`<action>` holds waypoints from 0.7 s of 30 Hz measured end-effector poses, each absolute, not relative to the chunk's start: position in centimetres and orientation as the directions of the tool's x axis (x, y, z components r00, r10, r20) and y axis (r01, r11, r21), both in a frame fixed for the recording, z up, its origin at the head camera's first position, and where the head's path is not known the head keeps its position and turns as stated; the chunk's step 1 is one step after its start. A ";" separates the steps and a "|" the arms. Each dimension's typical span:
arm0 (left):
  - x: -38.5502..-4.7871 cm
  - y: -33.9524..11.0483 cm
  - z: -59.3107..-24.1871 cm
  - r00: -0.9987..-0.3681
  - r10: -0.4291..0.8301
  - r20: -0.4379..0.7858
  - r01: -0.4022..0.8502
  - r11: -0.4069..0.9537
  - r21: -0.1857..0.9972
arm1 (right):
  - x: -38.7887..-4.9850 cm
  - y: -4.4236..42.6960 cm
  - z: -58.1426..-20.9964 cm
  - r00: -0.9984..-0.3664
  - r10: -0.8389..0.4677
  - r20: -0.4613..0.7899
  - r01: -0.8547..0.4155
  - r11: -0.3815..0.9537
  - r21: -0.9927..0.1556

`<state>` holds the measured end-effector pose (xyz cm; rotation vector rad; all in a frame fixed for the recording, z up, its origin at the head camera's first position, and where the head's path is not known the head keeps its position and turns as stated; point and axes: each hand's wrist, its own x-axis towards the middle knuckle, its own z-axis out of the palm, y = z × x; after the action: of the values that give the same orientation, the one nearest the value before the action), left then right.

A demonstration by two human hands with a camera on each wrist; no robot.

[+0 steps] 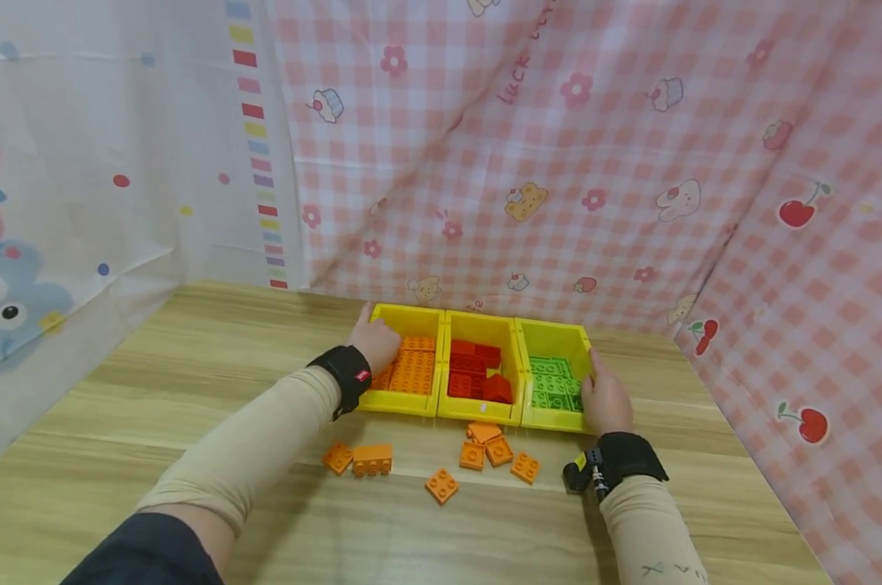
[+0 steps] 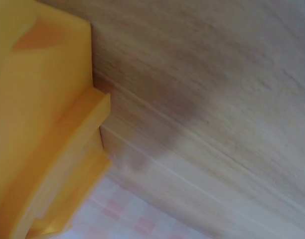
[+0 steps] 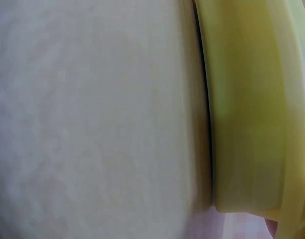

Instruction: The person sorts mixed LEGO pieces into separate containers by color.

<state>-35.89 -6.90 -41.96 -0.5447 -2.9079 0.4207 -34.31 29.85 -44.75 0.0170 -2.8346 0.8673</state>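
Observation:
Three yellow bins stand side by side. My left hand point(image 1: 375, 345) grips the outer wall of the left bin point(image 1: 400, 402), which holds orange bricks point(image 1: 414, 370). At the other end, my right hand point(image 1: 607, 396) holds the outer wall of the right bin point(image 1: 553, 418), where green bricks point(image 1: 550, 382) lie. Between them is the middle bin point(image 1: 477, 410) with red bricks point(image 1: 470, 374). Close up, the left wrist view shows a yellow bin wall point(image 2: 48, 94). A bin's side point(image 3: 247, 119) fills the right of the right wrist view; a fingertip shows at its lower edge.
In front of the bins, several loose orange bricks lie on the wooden table point(image 1: 382, 536): a thick brick point(image 1: 372, 460), a square brick point(image 1: 442, 486) and others near the middle bin. A pink checked cloth point(image 1: 484, 203) hangs close behind the bins.

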 end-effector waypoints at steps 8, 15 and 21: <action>-35.2 -6.7 -41.7 -0.921 0.369 0.129 0.326 0.907 -0.266 | -34.3 29.8 -44.7 -0.982 0.046 0.182 -0.065 0.825 -0.562; -34.7 -6.7 -41.4 -0.916 0.384 0.117 0.345 0.902 -0.261 | -34.3 29.8 -44.8 -0.984 0.049 0.169 -0.057 0.817 -0.573; -34.6 -6.8 -41.3 -0.916 0.388 0.103 0.356 0.904 -0.238 | -34.2 29.7 -44.7 -0.982 0.050 0.180 -0.064 0.815 -0.576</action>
<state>-34.58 -6.83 -41.32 -0.5739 -2.9198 0.3233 -34.16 29.66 -44.74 0.0114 -2.8130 0.9026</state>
